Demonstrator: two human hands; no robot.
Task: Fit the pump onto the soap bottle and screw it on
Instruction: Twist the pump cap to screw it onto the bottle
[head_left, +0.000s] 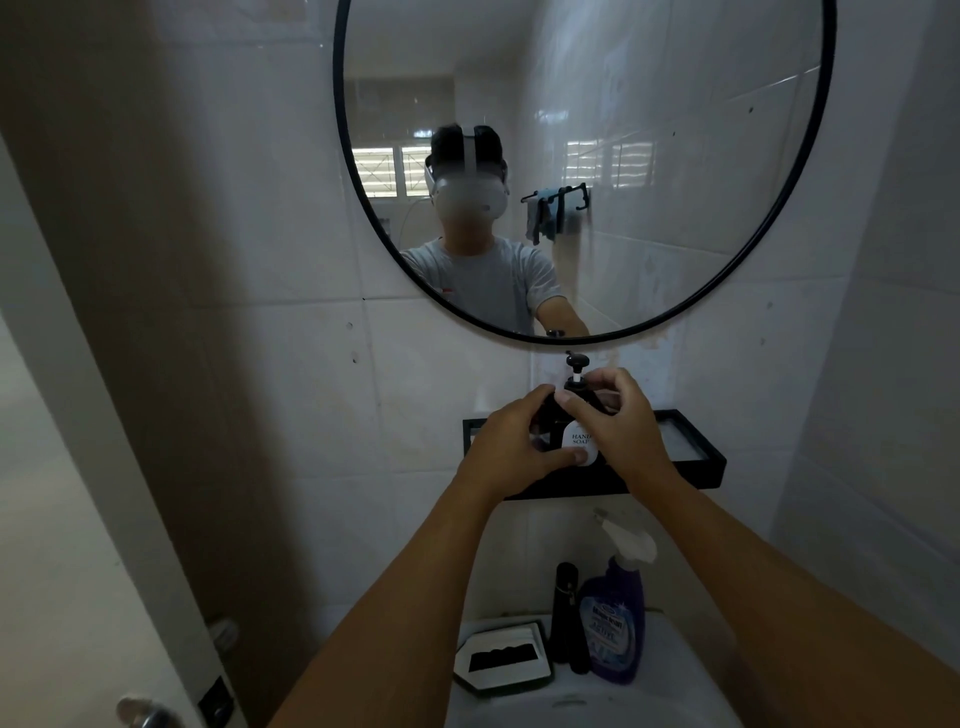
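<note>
dim bathroom w/ white tiled walls, round black-framed mirror above black wall shelf; mirror reflects louvred window & towel rack; white sink below

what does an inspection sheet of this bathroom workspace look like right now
surface: black wall shelf under the round mirror, holding the bottle
job's things: black soap bottle upright on the shelf; pump seated on its neck
clutter: purple spray bottle, slim black bottle and soap dish on the sink
grips: left hand wraps the bottle body; right hand pinches the pump collar
cables: nothing seen
surroundings: white tiled walls, door handle lower left
</note>
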